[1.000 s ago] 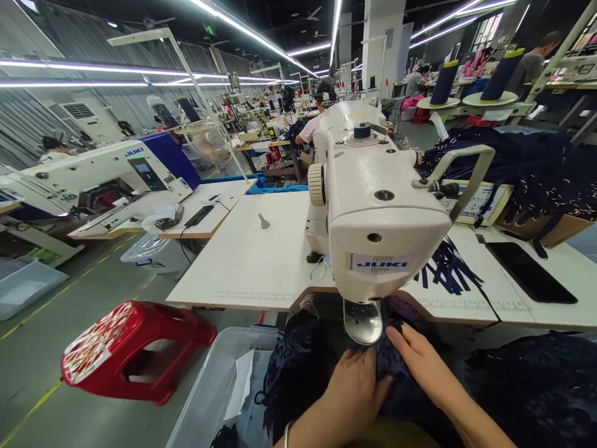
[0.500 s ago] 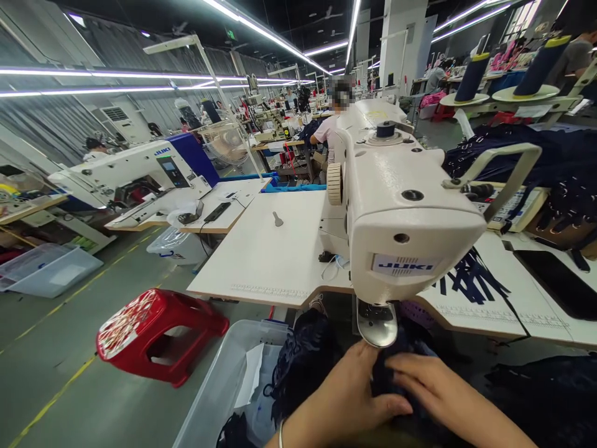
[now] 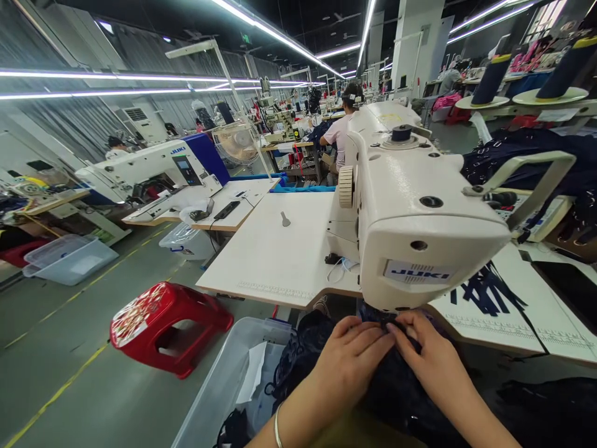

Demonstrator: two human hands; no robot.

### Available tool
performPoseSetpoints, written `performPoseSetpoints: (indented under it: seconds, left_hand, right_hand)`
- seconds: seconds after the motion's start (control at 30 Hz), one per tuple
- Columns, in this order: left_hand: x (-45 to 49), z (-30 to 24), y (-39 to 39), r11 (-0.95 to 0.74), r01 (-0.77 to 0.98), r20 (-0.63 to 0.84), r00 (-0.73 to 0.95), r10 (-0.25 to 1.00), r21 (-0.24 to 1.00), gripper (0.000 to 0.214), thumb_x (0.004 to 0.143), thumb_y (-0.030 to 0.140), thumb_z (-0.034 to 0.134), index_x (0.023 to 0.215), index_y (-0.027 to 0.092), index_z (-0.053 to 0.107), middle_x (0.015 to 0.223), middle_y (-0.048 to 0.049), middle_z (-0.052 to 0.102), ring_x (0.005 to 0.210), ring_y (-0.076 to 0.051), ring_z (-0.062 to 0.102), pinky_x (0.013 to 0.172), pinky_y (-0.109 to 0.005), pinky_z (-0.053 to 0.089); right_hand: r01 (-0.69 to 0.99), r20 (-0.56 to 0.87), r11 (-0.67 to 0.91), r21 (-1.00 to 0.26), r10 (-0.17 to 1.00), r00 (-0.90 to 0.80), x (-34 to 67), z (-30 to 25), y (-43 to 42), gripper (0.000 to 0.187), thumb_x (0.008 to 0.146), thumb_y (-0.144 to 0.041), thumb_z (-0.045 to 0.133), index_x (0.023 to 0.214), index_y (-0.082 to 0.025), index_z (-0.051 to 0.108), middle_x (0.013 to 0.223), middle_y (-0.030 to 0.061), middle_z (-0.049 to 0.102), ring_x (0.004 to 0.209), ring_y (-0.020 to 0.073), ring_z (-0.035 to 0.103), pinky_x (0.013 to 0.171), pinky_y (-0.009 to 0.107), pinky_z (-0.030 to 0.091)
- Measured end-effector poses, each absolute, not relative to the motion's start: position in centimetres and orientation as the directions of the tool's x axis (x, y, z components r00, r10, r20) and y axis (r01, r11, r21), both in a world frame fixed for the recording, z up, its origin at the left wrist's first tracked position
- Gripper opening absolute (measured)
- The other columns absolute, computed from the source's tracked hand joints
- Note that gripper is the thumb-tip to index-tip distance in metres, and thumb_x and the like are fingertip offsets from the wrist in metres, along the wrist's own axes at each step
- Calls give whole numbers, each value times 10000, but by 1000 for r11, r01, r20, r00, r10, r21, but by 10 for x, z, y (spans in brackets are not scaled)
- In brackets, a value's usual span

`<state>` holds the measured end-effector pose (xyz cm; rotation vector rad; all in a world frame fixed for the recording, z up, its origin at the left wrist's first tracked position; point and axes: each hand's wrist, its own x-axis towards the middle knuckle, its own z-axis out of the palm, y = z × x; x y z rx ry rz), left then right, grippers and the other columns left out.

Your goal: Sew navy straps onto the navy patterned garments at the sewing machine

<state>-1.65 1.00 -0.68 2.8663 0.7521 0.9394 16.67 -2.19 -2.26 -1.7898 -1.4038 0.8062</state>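
A white JUKI sewing machine (image 3: 410, 205) stands on a white table (image 3: 280, 255) in front of me. Dark navy fabric (image 3: 401, 392) lies bunched under the machine's head and over my lap. My left hand (image 3: 352, 361) rests on the fabric with its fingers pressed together at the cloth just below the machine head. My right hand (image 3: 426, 358) meets it from the right, fingertips pinching the same fold of fabric. The needle area is hidden behind the machine head and my fingers.
A clear plastic bin (image 3: 224, 386) with paper and dark cloth stands at my lower left, a red plastic stool (image 3: 163, 323) lies on the floor beyond it. Navy strips (image 3: 485, 292) lie on the table to the right. Another person (image 3: 342, 127) sits at a far station.
Both hands moved up and closer to the machine head, their fingertips now together on the fabric and covering the metal plate seen before. The view shifted slightly left.
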Motion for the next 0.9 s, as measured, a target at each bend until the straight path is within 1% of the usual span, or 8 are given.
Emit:
performPoseSetpoints:
  seconds: [0.07, 0.17, 0.27, 0.37, 0.43, 0.63, 0.77, 0.9]
  left_hand:
    - [-17, -3, 8, -893, 418, 460, 769, 444, 165, 340, 1011, 144, 354, 1309, 193, 510, 1226, -31, 651, 1216, -111, 516, 1033, -312, 312]
    - [-17, 3, 6, -866, 489, 391, 780, 489, 107, 334, 1009, 180, 393, 1312, 252, 513, 1271, 6, 626, 1249, -115, 484, 968, -326, 318]
    - [-14, 3, 4, -837, 544, 373, 766, 523, 57, 329, 1004, 219, 414, 1313, 268, 518, 1256, 14, 629, 1228, -134, 488, 931, -335, 322]
    - [-10, 0, 2, -791, 609, 380, 719, 582, 59, 321, 1009, 238, 395, 1301, 268, 527, 1260, 12, 621, 1227, -154, 476, 950, -359, 299]
    - [-7, -3, 1, -763, 644, 374, 693, 616, 62, 321, 1014, 242, 381, 1301, 267, 523, 1255, 10, 620, 1231, -164, 465, 968, -378, 279]
    - [-1, -6, -1, -722, 690, 368, 660, 655, 50, 351, 1008, 214, 341, 1319, 222, 506, 1261, -24, 605, 1223, -190, 452, 960, -397, 274]
    - [3, -5, -3, -700, 713, 365, 645, 671, 27, 360, 991, 197, 354, 1319, 207, 500, 1263, -11, 597, 1205, -206, 454, 948, -409, 280]
    - [5, -4, -5, -692, 722, 369, 642, 672, 5, 365, 975, 175, 365, 1311, 196, 504, 1257, -4, 595, 1191, -208, 456, 933, -399, 290]
  right_hand:
    - [414, -58, -153, -897, 971, 233, 169, -23, -20, 244, 853, -487, 525, 911, -250, 532, 845, 35, 707, 757, 226, 693, 648, 302, 515]
    - [234, -42, -91, -968, 978, 206, 174, -24, -12, 257, 856, -477, 542, 931, -233, 557, 836, 37, 697, 837, 223, 675, 726, 301, 521]
    - [168, -32, -65, -984, 982, 188, 180, -26, -3, 292, 857, -485, 542, 986, -226, 580, 783, 21, 682, 851, 222, 663, 745, 301, 518]
    - [301, -10, -71, -951, 980, 198, 187, -28, 6, 280, 836, -478, 553, 945, -225, 602, 588, -15, 608, 680, 222, 644, 635, 300, 507]
    - [419, 27, -49, -907, 984, 175, 191, -27, 10, 240, 834, -457, 540, 876, -230, 608, 532, -20, 578, 640, 227, 635, 600, 297, 490]
    - [691, 24, -91, -717, 988, 155, 193, -21, 15, 303, 839, -454, 428, 724, -233, 600, 608, 70, 661, 772, 314, 684, 605, 328, 469]
    - [743, 36, -81, -664, 990, 139, 194, -21, 19, 378, 821, -452, 375, 859, -197, 651, 800, 151, 726, 899, 370, 682, 608, 353, 474]
    - [748, 65, -39, -662, 992, 109, 197, -22, 20, 402, 839, -426, 374, 980, -181, 658, 840, 154, 736, 930, 363, 684, 617, 350, 495]
